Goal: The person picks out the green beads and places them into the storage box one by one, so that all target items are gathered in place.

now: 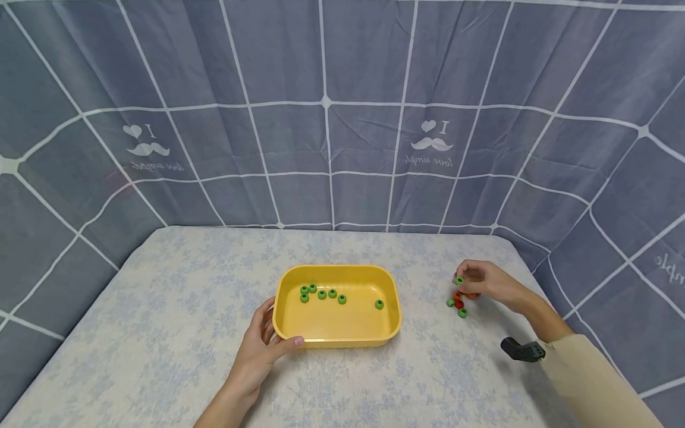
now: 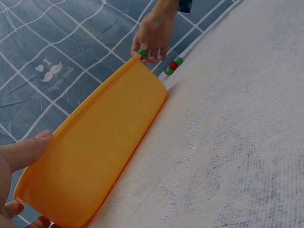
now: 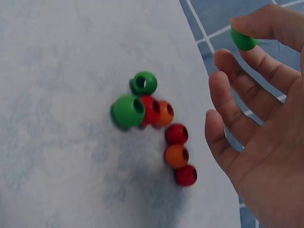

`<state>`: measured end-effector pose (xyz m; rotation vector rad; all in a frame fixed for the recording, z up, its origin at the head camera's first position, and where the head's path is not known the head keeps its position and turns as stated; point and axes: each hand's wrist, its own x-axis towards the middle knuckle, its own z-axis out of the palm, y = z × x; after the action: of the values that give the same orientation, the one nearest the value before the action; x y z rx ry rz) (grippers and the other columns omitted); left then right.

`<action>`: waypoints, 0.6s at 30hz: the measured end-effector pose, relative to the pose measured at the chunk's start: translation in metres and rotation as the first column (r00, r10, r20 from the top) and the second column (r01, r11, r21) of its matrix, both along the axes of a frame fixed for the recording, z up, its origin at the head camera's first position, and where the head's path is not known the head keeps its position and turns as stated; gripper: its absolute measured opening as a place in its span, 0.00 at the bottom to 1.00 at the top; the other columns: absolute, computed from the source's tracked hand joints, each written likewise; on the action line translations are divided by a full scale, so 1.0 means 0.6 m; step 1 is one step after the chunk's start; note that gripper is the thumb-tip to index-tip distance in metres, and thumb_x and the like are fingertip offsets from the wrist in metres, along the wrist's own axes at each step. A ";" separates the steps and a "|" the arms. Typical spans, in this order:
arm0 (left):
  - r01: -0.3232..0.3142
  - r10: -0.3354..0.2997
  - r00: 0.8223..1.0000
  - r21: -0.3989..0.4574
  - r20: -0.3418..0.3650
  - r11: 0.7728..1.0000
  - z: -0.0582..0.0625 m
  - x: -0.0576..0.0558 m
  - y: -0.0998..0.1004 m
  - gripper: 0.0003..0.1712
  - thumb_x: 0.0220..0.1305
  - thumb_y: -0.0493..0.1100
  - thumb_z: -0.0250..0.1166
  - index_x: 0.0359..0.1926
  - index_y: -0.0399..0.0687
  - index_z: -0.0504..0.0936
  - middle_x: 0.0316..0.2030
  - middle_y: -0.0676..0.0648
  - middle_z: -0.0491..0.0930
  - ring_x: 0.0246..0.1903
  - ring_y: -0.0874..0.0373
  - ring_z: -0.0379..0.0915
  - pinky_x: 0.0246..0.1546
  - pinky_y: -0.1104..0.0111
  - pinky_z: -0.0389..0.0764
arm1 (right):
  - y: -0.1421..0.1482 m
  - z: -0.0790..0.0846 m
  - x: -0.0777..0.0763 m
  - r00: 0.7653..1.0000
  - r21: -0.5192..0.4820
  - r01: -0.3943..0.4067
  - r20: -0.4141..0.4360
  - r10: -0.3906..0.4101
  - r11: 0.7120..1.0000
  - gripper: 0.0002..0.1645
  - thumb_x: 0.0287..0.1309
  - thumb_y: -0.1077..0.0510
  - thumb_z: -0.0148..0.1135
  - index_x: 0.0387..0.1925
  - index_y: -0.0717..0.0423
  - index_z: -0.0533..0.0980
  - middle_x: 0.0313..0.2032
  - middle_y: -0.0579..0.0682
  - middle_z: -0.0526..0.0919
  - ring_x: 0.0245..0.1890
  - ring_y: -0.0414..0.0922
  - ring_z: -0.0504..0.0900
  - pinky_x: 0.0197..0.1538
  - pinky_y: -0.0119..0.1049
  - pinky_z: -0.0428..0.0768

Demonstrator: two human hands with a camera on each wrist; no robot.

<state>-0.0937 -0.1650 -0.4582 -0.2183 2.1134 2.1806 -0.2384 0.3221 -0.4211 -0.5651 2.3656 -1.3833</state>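
Note:
My left hand (image 1: pixel 259 351) grips the near left corner of a yellow plastic tray (image 1: pixel 342 327), thumb over the rim and fingers round the outer wall. Several green beads (image 1: pixel 322 295) lie inside it, mostly toward the back left, with one apart on the right. To the right of the tray, my right hand (image 1: pixel 489 280) pinches a green bead (image 3: pixel 243 41) between thumb and index finger, just above the table. The other fingers are loosely spread. Beside that hand lie loose beads: green ones (image 3: pixel 128 111), red ones (image 3: pixel 177 134) and orange ones (image 3: pixel 176 156).
A pale, blue-patterned cloth covers the table (image 1: pixel 160 333). Behind and at both sides hangs a blue-grey curtain (image 1: pixel 364 142) with white lines. A small black device (image 1: pixel 523 349) sits at the right sleeve (image 1: pixel 588 380).

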 end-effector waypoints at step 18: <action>-0.002 0.002 1.000 0.002 0.002 1.000 -0.002 -0.002 0.001 0.60 0.57 0.40 0.80 0.81 0.55 0.51 0.75 0.43 0.57 0.74 0.48 0.57 0.69 0.64 0.69 | -0.068 0.015 -0.035 0.998 0.054 -0.054 -0.009 0.055 0.997 0.06 0.67 0.65 0.63 0.43 0.63 0.75 0.46 0.69 0.77 0.45 0.62 0.79 0.48 0.53 0.85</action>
<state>-0.0946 -0.1647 -0.4596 -0.2228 2.1109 2.1818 -0.2591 0.2814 -0.4119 -0.6181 2.3696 -1.2925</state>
